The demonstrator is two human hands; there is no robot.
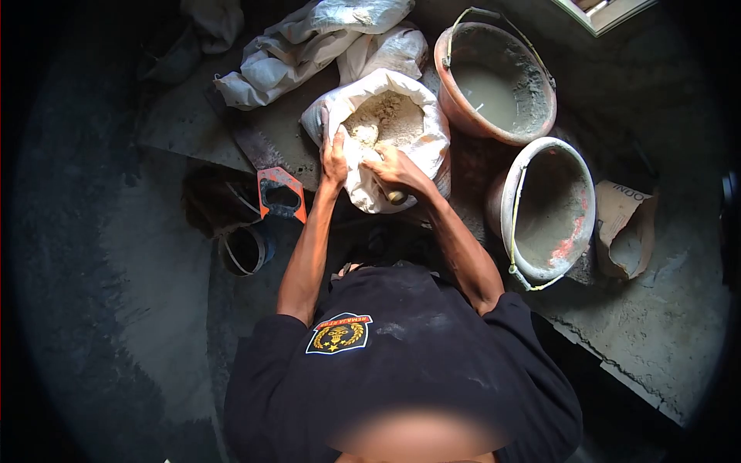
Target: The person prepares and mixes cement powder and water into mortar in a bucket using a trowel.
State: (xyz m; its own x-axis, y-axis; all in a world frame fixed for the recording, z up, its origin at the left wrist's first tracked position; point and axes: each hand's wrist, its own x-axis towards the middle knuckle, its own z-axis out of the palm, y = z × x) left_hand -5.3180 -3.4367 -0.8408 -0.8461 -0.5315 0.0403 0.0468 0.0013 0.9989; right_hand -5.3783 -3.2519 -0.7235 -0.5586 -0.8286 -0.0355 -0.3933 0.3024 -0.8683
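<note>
A white woven sack (pixel 370 193) stands upright with its mouth rolled open. Pale, lumpy powder (pixel 394 116) fills its inside. My left hand (pixel 334 160) is closed on the sack's left rim. Over the near edge of the opening, my right hand (pixel 397 168) is wrapped around a tool handle (pixel 397 197), whose rounded end sticks out below the palm. The tool's working end is hidden by the hand and the sack, so its kind cannot be made out.
Behind the sack lie crumpled white sacks (pixel 309 54). On the right are a bucket of greyish water (pixel 455 100), a mortar-smeared bucket (pixel 509 201) and a torn paper bag (pixel 614 224). A saw with an orange handle (pixel 298 189) and a small pail (pixel 266 251) are at left.
</note>
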